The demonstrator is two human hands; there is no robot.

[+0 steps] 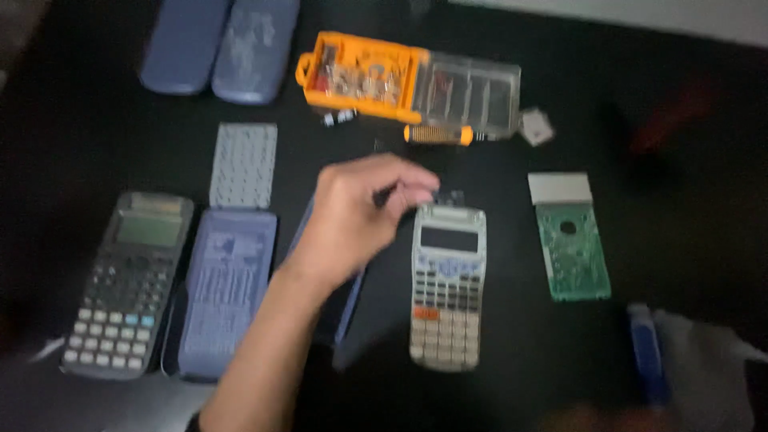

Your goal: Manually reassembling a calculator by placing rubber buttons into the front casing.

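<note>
My left hand (356, 220) reaches in from the bottom left over a black table. Its fingertips are pinched together just above the top edge of a light grey calculator (446, 288), which lies face up. Motion blur hides whether anything small sits between the fingers. Under the wrist lies a blue calculator cover (350, 308), partly hidden by my forearm. My right hand is out of view.
At the left lie a dark calculator (128, 284), a blue cover (228, 292) and a grey key mat (244, 164). Behind are two blue covers (220, 48), an orange bit case (360, 76) and an orange-handled screwdriver (436, 134). A green circuit board (572, 252) lies right.
</note>
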